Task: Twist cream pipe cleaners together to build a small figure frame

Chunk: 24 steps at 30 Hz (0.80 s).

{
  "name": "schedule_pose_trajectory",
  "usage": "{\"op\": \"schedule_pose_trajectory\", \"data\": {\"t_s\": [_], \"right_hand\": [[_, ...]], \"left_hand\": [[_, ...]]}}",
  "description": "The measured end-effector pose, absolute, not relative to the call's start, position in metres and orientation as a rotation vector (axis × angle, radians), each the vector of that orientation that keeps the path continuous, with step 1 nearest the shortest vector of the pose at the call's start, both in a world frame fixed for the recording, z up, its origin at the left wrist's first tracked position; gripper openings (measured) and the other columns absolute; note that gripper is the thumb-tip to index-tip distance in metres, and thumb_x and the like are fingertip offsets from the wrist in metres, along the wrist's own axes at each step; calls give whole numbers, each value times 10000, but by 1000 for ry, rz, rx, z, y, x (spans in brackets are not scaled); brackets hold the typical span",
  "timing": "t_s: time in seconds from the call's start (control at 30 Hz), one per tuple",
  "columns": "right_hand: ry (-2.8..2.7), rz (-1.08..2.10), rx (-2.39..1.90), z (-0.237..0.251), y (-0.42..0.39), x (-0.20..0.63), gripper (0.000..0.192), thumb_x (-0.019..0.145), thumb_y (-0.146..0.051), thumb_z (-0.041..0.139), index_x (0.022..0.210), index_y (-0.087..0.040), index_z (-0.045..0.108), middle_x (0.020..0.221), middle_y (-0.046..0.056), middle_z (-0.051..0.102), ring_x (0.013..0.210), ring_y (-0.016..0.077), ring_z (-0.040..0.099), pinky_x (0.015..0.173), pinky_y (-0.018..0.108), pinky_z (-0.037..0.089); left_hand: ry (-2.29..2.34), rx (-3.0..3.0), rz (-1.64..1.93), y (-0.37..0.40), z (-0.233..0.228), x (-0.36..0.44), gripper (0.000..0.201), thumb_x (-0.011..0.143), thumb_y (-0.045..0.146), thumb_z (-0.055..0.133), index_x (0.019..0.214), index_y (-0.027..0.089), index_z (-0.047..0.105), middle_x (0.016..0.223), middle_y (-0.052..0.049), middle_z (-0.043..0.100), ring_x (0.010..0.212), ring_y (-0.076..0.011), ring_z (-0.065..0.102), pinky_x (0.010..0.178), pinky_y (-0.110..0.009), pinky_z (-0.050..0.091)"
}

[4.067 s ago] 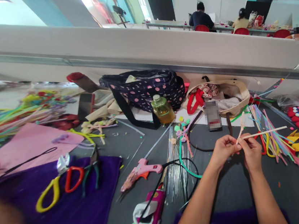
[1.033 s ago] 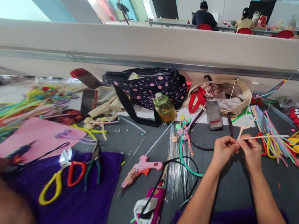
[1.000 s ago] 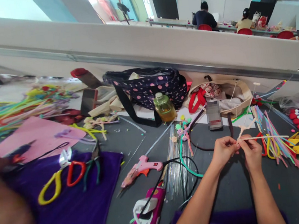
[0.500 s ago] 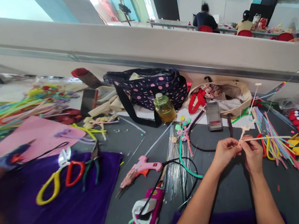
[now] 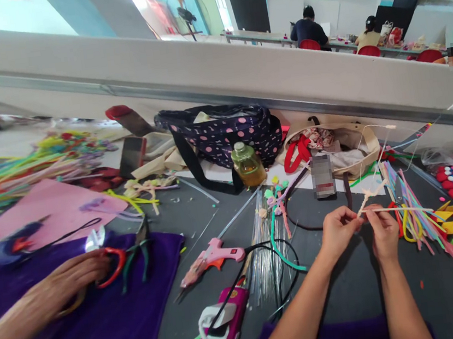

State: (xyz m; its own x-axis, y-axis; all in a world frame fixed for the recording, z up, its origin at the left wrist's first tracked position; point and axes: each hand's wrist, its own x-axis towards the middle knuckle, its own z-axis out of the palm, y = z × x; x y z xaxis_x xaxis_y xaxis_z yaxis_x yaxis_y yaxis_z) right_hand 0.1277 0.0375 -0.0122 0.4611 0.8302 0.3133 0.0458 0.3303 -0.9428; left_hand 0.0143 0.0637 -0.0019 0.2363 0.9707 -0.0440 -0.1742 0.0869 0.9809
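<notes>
My left hand [image 5: 339, 230] pinches the lower end of a cream stem [image 5: 364, 200], which is wrapped near its top and has thin wires fanning up from it. Close beside it, my right hand [image 5: 382, 230] is closed on a pale pipe cleaner [image 5: 404, 207] that crosses the stem and sticks out to the right. Fingertips hide where the two meet. Behind my right hand lie a bundle of pastel pipe cleaners [image 5: 417, 195] and yellow-handled scissors [image 5: 412, 223].
At left, another person's hand [image 5: 78, 278] is on scissors with a red handle [image 5: 114, 265], beside pliers [image 5: 141, 251]. A pink glue gun [image 5: 213, 259], clear sticks [image 5: 268, 258], a magenta box [image 5: 223, 329] and a bottle [image 5: 247, 167] stand between. Bags [image 5: 222, 131] line the low partition [image 5: 197, 68].
The other person's hand has come in from the left onto the scissors. My hands are slightly farther apart, and the cream stem now leans a little more to the right.
</notes>
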Motion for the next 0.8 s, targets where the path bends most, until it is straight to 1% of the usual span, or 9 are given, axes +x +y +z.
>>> {"op": "schedule_pose_trajectory", "data": {"t_s": [0.2,0.33,0.5,0.6,0.7,0.8], "right_hand": [[-985,628,-1136,-15,39,129,93,753,-265,671,760,-172,675,774,23,612,728,158,562,660,281,453],[-1008,617,-1156,-14,39,129,118,761,-281,659,743,-164,661,764,26,603,717,157,555,660,285,454],[-1015,629,-1173,-12,37,127,149,781,-299,638,723,-163,633,755,17,585,715,153,541,671,284,437],[-970,668,-1138,-11,37,124,150,784,-295,641,718,-161,625,732,8,569,695,143,526,658,276,420],[-923,737,-1089,-10,37,121,162,783,-293,646,700,-159,611,710,-1,543,668,129,503,616,255,406],[-857,852,-1047,-10,36,119,173,778,-306,651,699,-163,592,698,-14,507,597,108,477,513,222,378]], "left_hand": [[927,1163,1090,64,-4,14,226,645,317,710,616,132,584,516,7,581,461,-82,490,454,-188,335],[881,1077,1055,65,-1,15,286,619,370,739,609,128,587,497,12,566,439,-76,483,438,-186,331],[791,931,1036,64,3,15,354,560,407,788,617,123,584,492,23,543,428,-85,518,427,-184,322],[739,898,1013,64,2,14,364,573,416,786,637,114,593,497,8,561,428,-82,518,429,-184,301],[689,885,988,64,-1,13,371,587,425,780,655,107,604,498,-7,577,439,-91,529,441,-190,305],[630,860,969,64,-5,13,373,589,422,784,673,102,611,525,-23,600,469,-112,563,469,-201,341]]}}
